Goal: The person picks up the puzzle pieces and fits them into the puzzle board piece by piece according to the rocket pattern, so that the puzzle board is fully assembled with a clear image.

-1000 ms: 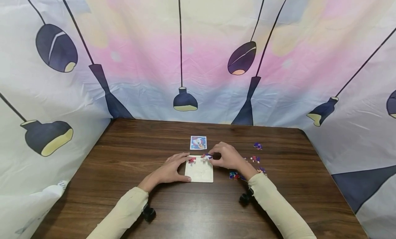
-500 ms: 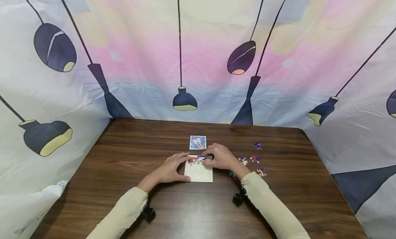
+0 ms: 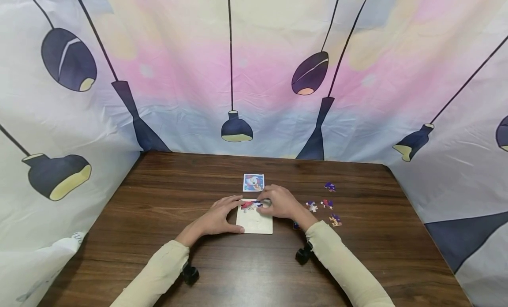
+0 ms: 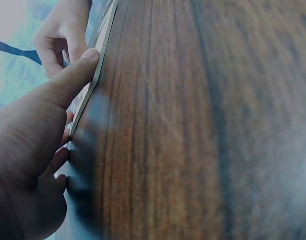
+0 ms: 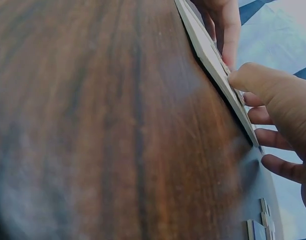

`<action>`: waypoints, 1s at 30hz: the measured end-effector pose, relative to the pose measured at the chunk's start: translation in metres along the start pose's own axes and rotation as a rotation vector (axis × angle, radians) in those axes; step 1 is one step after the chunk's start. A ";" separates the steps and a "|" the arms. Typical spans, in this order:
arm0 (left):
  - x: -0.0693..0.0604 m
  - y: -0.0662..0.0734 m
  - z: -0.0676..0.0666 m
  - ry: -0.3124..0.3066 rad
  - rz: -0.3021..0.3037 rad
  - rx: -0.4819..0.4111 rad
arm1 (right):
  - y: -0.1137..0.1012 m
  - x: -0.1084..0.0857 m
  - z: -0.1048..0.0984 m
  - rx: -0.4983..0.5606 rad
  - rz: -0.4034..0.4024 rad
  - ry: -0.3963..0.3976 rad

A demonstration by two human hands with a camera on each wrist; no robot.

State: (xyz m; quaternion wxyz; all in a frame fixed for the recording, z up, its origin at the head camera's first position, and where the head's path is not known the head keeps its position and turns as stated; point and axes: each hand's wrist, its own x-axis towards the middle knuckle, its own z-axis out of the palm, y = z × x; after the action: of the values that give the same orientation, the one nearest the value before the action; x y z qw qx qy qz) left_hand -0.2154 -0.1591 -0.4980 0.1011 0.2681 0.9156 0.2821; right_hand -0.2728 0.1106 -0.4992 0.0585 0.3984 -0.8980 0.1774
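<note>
Fingers of the right hand bent narrow toward the thumb, with a small puzzle piece between the tips, much of it covered. Lies along the far side of the white board, just right of a red stretch of puzzle; cannot tell whether seated flat or slightly raised. Seems, for the coming move, to turn on that closeness: piece right at the right fingertips, right hand nearer than left, red stretch close by on the piece's left. Too small and too hidden to read for a long axis; board nearly square, so no clear long axis there either. At the board's left edge, left hand with fingers spread wide from the thumb, thumb on the near left corner, index finger at the far left corner. Beyond the board and apart from it, a square picture card, flat on the brown table. Off to the right, well apart from the board, loose pieces: purple piece farthest away, then red piece and grey piece, with orange piece nearer. Behind everything, a cloth printed with dark lamps.
</note>
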 end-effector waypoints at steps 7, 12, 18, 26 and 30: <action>0.000 0.001 0.000 -0.001 -0.004 0.003 | -0.001 0.000 0.000 0.000 0.022 -0.018; 0.000 0.001 0.000 0.000 0.002 -0.005 | -0.005 0.002 0.001 0.041 0.019 -0.008; 0.000 0.001 0.000 0.002 0.004 -0.007 | -0.006 0.002 0.004 0.052 0.008 0.003; 0.000 0.001 0.000 -0.002 -0.001 -0.001 | -0.005 0.003 0.007 0.042 -0.010 0.021; 0.000 0.001 0.000 0.002 0.001 -0.005 | -0.005 0.004 0.008 0.038 -0.008 0.029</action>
State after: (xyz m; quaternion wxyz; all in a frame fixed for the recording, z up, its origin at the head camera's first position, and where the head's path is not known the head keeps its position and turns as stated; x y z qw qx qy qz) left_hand -0.2148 -0.1583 -0.4973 0.1006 0.2682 0.9148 0.2848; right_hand -0.2717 0.1015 -0.5048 0.0647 0.4005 -0.8919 0.1999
